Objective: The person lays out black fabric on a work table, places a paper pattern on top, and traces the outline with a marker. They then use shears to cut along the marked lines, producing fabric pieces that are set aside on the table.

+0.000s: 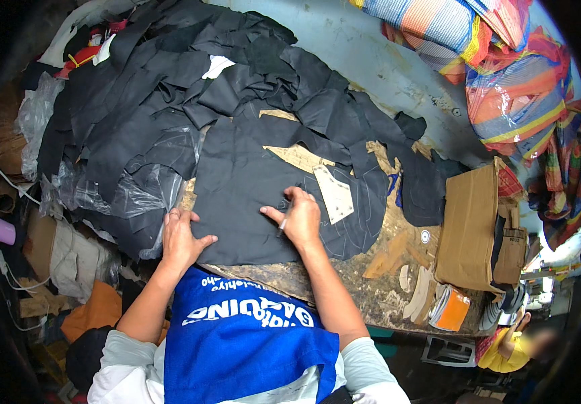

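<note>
A large sheet of black leather point(236, 182) lies over the front of the worktable, with thin pale outlines drawn on its right part. My left hand point(183, 239) rests on the sheet's left front edge, thumb and fingers spread, holding nothing. Over the sheet's middle, my right hand point(298, 219) has its fingers curled and thumb out to the left. A slim silvery pen point(281, 227) shows at its palm, partly hidden by the hand. Just right of that hand lies a cream pattern template point(335, 195) with small holes, flat on the leather.
Black leather pieces point(236, 74) heap up at the back. Clear plastic point(146, 188) lies at left. A cardboard box point(468, 229) and an orange-topped stack point(450, 308) stand on the worktable point(384, 269) at right. Striped sacks point(519, 94) hang beyond. Another person point(509, 350) is at lower right.
</note>
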`<state>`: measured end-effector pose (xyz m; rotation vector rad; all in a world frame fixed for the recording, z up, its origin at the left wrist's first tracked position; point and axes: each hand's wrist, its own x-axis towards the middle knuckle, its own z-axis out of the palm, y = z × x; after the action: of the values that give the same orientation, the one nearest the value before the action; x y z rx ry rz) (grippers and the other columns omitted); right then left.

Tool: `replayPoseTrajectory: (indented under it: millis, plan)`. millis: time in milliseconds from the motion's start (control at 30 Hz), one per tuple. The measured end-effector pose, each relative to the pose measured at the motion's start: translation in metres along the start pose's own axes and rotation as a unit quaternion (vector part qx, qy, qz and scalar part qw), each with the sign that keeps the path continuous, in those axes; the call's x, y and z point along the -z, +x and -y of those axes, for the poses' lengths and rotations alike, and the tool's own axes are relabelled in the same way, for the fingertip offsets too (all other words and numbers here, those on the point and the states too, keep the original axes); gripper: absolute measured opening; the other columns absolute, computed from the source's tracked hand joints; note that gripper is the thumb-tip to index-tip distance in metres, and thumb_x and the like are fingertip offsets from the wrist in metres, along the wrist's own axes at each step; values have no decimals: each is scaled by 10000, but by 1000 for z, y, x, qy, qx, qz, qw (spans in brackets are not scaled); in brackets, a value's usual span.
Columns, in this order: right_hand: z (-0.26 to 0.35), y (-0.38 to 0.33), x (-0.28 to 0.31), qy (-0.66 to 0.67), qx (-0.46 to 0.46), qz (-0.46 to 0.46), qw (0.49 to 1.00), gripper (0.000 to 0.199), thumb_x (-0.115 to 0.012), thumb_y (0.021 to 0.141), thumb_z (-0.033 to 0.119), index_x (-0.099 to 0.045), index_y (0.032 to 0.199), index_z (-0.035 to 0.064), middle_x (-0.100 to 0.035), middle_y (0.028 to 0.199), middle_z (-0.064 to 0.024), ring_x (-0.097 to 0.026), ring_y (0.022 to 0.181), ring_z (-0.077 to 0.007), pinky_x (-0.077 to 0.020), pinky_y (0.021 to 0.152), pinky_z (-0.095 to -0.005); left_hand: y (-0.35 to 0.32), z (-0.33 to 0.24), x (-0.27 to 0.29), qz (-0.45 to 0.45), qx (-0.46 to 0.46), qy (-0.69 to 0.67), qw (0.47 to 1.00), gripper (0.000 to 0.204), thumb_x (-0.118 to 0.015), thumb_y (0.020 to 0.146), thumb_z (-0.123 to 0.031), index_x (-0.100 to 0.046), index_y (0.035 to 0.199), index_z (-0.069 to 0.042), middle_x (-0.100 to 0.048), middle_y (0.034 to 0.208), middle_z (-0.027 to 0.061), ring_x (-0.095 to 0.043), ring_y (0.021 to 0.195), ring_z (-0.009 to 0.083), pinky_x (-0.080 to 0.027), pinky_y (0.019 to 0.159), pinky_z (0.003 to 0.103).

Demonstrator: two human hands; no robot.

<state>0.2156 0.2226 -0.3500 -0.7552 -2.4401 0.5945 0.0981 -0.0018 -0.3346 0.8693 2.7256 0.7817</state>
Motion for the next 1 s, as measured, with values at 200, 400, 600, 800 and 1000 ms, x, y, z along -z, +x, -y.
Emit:
replayPoseTrajectory:
  millis: [200,400,600,800,1000]
  plan:
    - [14,14,-12,180,-122,59,974,208,-688,704,-13,-499,778,33,-542,616,-25,-552,526,-114,-460,513,-278,0,5,0,41,-34,-309,950,356,-621,695,64,-579,1045,16,-618,945,125,-587,910,162,-431,833,250]
    - [42,-17,42,527,-86,-16,845,192,-567,825,-67,-421,846,55,-489,675,-15,-542,501,-80,-443,427,-206,-12,10,56,110,-148,-387,904,445,-588,707,71,-574,1150,29,-602,1151,110,-523,1123,184,-299,1037,317]
    - [73,-45,88,572,-55,-74,815,238,-573,825,-95,-410,834,78,-505,651,-34,-578,503,-131,-467,434,-216,-33,-4,91,70,-202,-404,889,511,-605,695,41,-553,1203,19,-594,1180,135,-473,1202,242,-260,1066,352]
    - [75,-48,86,594,-35,-77,800,246,-579,818,-108,-423,853,79,-501,684,-42,-588,522,-152,-476,438,-229,-40,-6,95,27,-215,-356,909,477,-568,702,63,-572,1177,16,-596,1185,134,-484,1204,268,-294,1055,362]
    - [59,-41,58,606,-96,-12,789,210,-592,836,-52,-426,874,71,-560,725,-65,-605,546,-144,-481,445,-227,-24,-12,85,6,-224,-347,911,428,-458,691,104,-642,1059,-12,-626,1125,146,-571,1100,275,-407,959,326]
